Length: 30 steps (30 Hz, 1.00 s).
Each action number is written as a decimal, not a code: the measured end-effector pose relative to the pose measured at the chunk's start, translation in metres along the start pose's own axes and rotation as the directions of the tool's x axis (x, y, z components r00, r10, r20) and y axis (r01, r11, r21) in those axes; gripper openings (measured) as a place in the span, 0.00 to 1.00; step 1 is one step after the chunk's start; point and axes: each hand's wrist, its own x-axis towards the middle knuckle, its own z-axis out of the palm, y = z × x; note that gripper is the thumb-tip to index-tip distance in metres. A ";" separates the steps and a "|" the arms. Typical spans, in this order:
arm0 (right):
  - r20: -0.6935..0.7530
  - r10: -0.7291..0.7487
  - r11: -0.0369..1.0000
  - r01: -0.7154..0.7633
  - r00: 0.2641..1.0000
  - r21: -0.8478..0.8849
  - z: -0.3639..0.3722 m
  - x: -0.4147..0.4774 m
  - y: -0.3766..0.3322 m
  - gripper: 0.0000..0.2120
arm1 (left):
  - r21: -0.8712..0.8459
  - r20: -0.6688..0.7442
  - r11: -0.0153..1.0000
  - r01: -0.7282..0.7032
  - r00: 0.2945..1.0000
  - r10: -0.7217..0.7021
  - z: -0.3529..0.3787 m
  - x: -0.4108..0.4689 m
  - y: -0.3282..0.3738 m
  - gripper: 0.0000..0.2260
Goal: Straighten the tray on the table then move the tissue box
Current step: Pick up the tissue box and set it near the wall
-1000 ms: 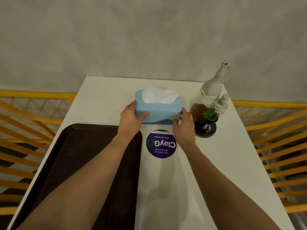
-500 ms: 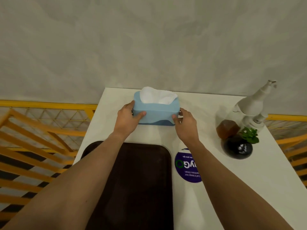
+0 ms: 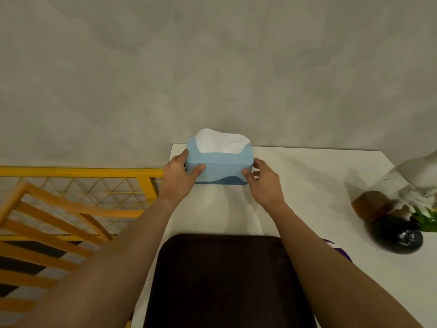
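Note:
A light blue tissue box (image 3: 221, 168) with white tissue sticking out of its top sits at the far left corner of the white table (image 3: 307, 185), close to the wall. My left hand (image 3: 178, 177) grips its left end and my right hand (image 3: 263, 181) grips its right end. The dark brown tray (image 3: 224, 280) lies nearer to me, squared with the table, between my two forearms.
At the right stand a white pump bottle (image 3: 418, 171), a brown container (image 3: 371, 205) and a black round vase with a green plant (image 3: 397, 235). A purple sticker (image 3: 338, 248) peeks out right of the tray. Yellow railing (image 3: 75, 172) and wooden slats lie left of the table.
Both hands have carried the tissue box from the table's middle to the far left corner by the wall. My view has turned left, so the bottles slid to the right edge.

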 end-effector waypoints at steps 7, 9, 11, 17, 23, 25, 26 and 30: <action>0.092 -0.001 0.996 -0.007 0.996 0.086 0.037 0.013 -0.016 0.29 | -0.099 0.004 0.995 0.021 1.000 -0.021 -0.023 0.013 -0.028 0.34; 0.084 -0.027 0.997 0.020 0.996 0.081 0.043 0.017 -0.016 0.28 | -0.105 0.008 0.994 0.018 1.000 -0.017 -0.024 0.016 -0.032 0.34; 0.074 -0.046 0.996 0.040 0.996 0.081 0.049 0.022 -0.016 0.27 | -0.084 -0.001 0.996 0.002 1.000 -0.002 -0.024 0.020 -0.036 0.34; 0.061 -0.034 0.998 0.030 0.998 0.060 0.058 0.040 -0.016 0.29 | -0.115 0.007 0.993 0.020 1.000 -0.019 -0.025 0.039 -0.043 0.36; 0.092 -0.013 0.999 0.008 0.996 0.053 0.070 0.055 -0.020 0.30 | -0.079 0.037 0.995 0.058 0.998 -0.055 -0.022 0.054 -0.053 0.28; 0.093 -0.015 0.999 0.011 0.996 0.042 0.071 0.058 -0.020 0.30 | -0.074 0.035 0.996 0.056 0.998 -0.054 -0.023 0.058 -0.053 0.27; 0.093 -0.019 0.999 0.015 0.995 0.036 0.071 0.059 -0.020 0.30 | -0.072 0.036 0.996 0.056 0.998 -0.054 -0.024 0.059 -0.052 0.27; 0.095 -0.022 1.000 0.020 0.995 0.021 0.070 0.060 -0.019 0.30 | -0.071 0.044 0.997 0.040 0.998 -0.037 -0.025 0.062 -0.050 0.27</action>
